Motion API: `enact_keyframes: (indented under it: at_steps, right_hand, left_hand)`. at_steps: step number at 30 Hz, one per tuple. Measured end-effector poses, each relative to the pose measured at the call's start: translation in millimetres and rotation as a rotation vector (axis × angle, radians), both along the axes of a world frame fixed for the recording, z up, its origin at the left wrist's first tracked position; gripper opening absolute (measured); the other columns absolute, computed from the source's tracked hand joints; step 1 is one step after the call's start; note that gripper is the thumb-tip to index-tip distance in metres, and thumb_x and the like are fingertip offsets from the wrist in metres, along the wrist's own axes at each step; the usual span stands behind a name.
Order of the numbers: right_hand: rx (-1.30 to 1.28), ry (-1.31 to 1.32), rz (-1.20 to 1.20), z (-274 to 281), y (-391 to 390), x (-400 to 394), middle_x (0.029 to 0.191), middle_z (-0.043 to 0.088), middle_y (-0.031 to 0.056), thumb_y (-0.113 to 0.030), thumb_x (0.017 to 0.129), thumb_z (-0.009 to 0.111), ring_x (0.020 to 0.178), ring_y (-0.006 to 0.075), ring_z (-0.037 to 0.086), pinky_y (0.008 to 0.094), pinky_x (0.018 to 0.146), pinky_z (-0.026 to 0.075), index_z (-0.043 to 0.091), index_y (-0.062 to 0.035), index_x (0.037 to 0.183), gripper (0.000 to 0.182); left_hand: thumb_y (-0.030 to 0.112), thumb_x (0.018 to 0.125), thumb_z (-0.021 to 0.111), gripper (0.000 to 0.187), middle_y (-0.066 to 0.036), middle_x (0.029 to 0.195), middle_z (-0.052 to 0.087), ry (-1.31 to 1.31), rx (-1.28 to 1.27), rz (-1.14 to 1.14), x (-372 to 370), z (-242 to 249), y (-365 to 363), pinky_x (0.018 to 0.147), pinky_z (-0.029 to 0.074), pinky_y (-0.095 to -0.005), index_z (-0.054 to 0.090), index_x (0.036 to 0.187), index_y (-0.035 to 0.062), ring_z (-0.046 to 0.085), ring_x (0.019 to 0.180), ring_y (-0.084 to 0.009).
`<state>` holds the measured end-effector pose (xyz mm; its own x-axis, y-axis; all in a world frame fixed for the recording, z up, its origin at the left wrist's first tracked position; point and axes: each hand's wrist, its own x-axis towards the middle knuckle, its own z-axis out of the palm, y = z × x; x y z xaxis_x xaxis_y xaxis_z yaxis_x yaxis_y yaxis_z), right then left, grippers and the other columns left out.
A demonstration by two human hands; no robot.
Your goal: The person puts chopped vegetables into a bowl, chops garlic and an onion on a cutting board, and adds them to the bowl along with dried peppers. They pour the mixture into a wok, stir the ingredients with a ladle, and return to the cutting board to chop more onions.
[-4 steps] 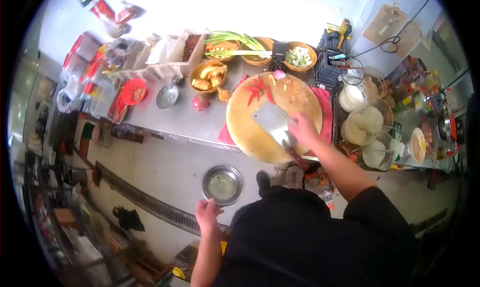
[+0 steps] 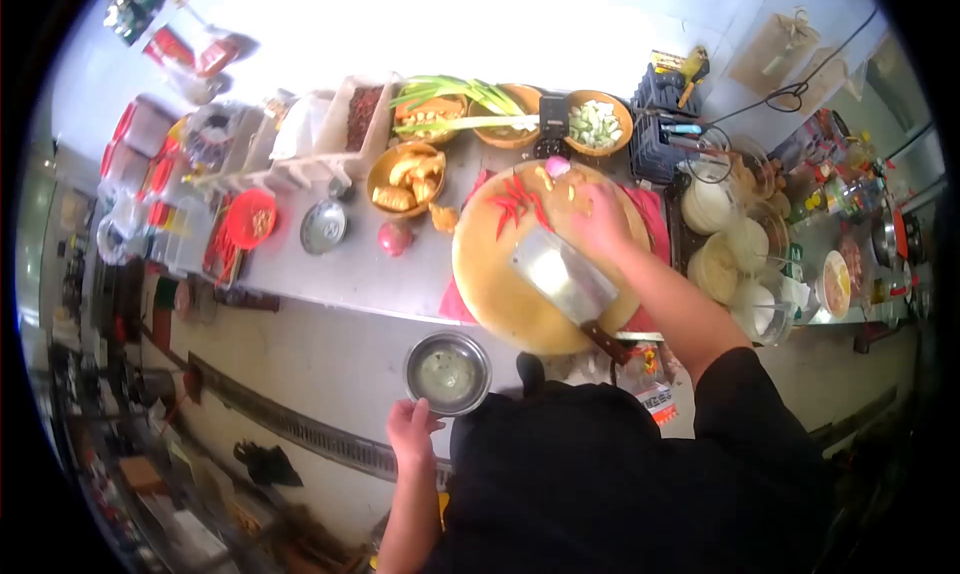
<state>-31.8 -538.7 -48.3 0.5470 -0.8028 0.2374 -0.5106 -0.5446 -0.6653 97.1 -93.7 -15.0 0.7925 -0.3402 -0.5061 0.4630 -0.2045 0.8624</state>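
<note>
Holding the steel bowl (image 2: 418, 359) in the left hand (image 2: 412, 429), off the front edge of the bench (image 2: 350, 274), thumb at the rim and other fingers curled below, just as an instant earlier. Leaving the red chillies (image 2: 513, 202) in a loose heap toward the back edge of the board (image 2: 490, 274). Leaving the cleaver (image 2: 566, 277) too, flat and unheld, with handle past the board's front right edge. Having shifted the right hand (image 2: 602, 221) from beside the blade to the board's back right, near some yellow pieces (image 2: 545, 179); so, seemingly, turning from blade to small pieces. Cannot tell, through blur, whether pinching anything there. Passing along the bench from the left end: lidded jars (image 2: 140, 134), red bowl (image 2: 238, 214), steel dish (image 2: 312, 232), tub (image 2: 345, 154) of dried chillies at the back edge, red onion (image 2: 394, 238), ginger (image 2: 405, 174) in a basket (image 2: 395, 204), spring onions (image 2: 480, 94) along the back edge, red cloth (image 2: 650, 209) under the board, black crate (image 2: 650, 159) at the back, white tubs (image 2: 710, 206) beyond. Looking wider: dim shelves (image 2: 160, 474) far left, drain grating (image 2: 300, 424) across pale floor (image 2: 330, 354), white wall (image 2: 420, 14) behind the back edge.
</note>
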Motion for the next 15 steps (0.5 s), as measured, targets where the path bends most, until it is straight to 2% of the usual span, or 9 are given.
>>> enact_keyframes:
  at_steps: [2, 4, 8, 10, 11, 13, 14, 15]
  right_hand:
    - [-0.047, 0.008, -0.035, -10, -22, 23, 0.108, 0.057, 0.0163, -0.020, 0.072, 0.070, 0.102, 0.0351, 0.055, 0.0443, 0.090, 0.044, 0.060, -0.0075, 0.110, 0.042]
    - [-0.059, 0.169, -0.258, -7, -63, 47, 0.117, 0.053, 0.0175, -0.019, 0.074, 0.071, 0.112, 0.0345, 0.051, 0.0398, 0.096, 0.043, 0.057, -0.0084, 0.118, 0.047]
    - [-0.102, 0.296, -0.437, -33, -134, 68, 0.122, 0.050, 0.0195, -0.027, 0.071, 0.072, 0.115, 0.0368, 0.048, 0.0433, 0.097, 0.041, 0.055, -0.0102, 0.123, 0.057]
    - [-0.042, 0.363, -0.533, -42, -168, 80, 0.129, 0.046, 0.0208, -0.032, 0.072, 0.073, 0.123, 0.0382, 0.041, 0.0436, 0.102, 0.038, 0.051, -0.0142, 0.130, 0.064]
    - [-0.037, 0.369, -0.548, -41, -181, 90, 0.129, 0.046, 0.0208, -0.032, 0.072, 0.073, 0.123, 0.0382, 0.041, 0.0436, 0.102, 0.038, 0.051, -0.0142, 0.130, 0.064]
    - [-0.020, 0.515, -0.578, -38, -196, 105, 0.133, 0.043, 0.0207, -0.036, 0.073, 0.074, 0.127, 0.0389, 0.038, 0.0442, 0.104, 0.036, 0.049, -0.0202, 0.133, 0.067]
    - [-0.008, 0.453, -0.587, -49, -204, 112, 0.136, 0.039, 0.0198, -0.037, 0.073, 0.074, 0.128, 0.0393, 0.036, 0.0438, 0.103, 0.037, 0.048, -0.0244, 0.133, 0.066]
    - [0.003, 0.464, -0.604, -58, -210, 114, 0.136, 0.039, 0.0198, -0.037, 0.073, 0.074, 0.128, 0.0393, 0.036, 0.0438, 0.103, 0.037, 0.048, -0.0244, 0.133, 0.066]
  left_hand:
    - [0.008, 0.090, 0.059, 0.012, -0.008, 0.074, 0.057, 0.017, 0.049, -0.042, 32, 11, -9, 0.052, 0.053, -0.0282, 0.050, 0.089, 0.0006, 0.058, 0.059, -0.0160]
    - [0.007, 0.089, 0.060, 0.011, -0.008, 0.075, 0.057, 0.019, 0.088, -0.156, 67, 12, -39, 0.052, 0.053, -0.0284, 0.051, 0.088, 0.0003, 0.058, 0.061, -0.0158]
    - [0.007, 0.089, 0.061, 0.011, -0.008, 0.076, 0.059, 0.051, 0.073, -0.386, 131, 6, -91, 0.054, 0.052, -0.0289, 0.052, 0.088, -0.0002, 0.059, 0.063, -0.0157]
    - [0.010, 0.089, 0.062, 0.015, -0.006, 0.074, 0.057, 0.034, 0.155, -0.574, 161, 10, -121, 0.055, 0.050, -0.0260, 0.051, 0.085, 0.0005, 0.058, 0.061, -0.0130]
    - [0.010, 0.089, 0.062, 0.015, -0.006, 0.074, 0.057, 0.039, 0.158, -0.590, 176, 10, -134, 0.055, 0.050, -0.0260, 0.051, 0.085, 0.0005, 0.058, 0.061, -0.0130]
    - [0.010, 0.089, 0.063, 0.015, -0.005, 0.074, 0.057, 0.053, 0.187, -0.697, 202, 11, -152, 0.056, 0.049, -0.0255, 0.051, 0.085, 0.0007, 0.058, 0.061, -0.0123]
    - [0.010, 0.089, 0.063, 0.015, -0.005, 0.074, 0.057, 0.044, 0.225, -0.758, 214, 15, -162, 0.057, 0.050, -0.0256, 0.051, 0.085, 0.0009, 0.058, 0.062, -0.0122]
    - [0.010, 0.089, 0.063, 0.015, -0.005, 0.074, 0.057, 0.053, 0.232, -0.778, 225, 10, -170, 0.057, 0.050, -0.0256, 0.051, 0.085, 0.0009, 0.058, 0.062, -0.0122]
